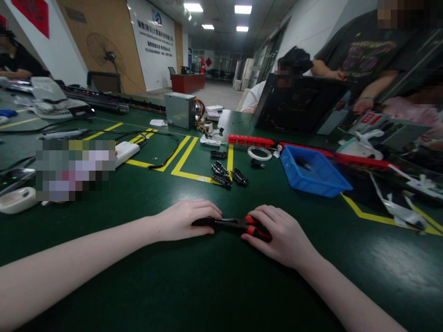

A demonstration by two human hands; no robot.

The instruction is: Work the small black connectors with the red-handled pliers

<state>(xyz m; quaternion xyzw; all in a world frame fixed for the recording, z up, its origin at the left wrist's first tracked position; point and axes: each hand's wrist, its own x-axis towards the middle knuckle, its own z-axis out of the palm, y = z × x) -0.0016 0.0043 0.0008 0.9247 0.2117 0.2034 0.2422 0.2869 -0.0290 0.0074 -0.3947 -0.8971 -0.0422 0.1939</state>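
My right hand (282,230) is closed around the red and black handles of a pair of long-nose pliers (237,223). The jaws point left and reach the end of a small black part (203,222). That part is pinched between the thumb and fingers of my left hand (183,220), which covers most of it, so its kind is unclear. Whether the jaws grip it is too small to tell. Beyond my hands, several similar-looking black plastic pieces (239,177) lie on the green tabletop (166,281), near yellow tape lines (194,176).
A blue plastic tray (313,182) with a dark item inside stands ahead to the right. Behind it are a red power strip (251,140) and a tape roll (259,153). A metal power supply (180,109) sits farther back. People work at the far right and far left.
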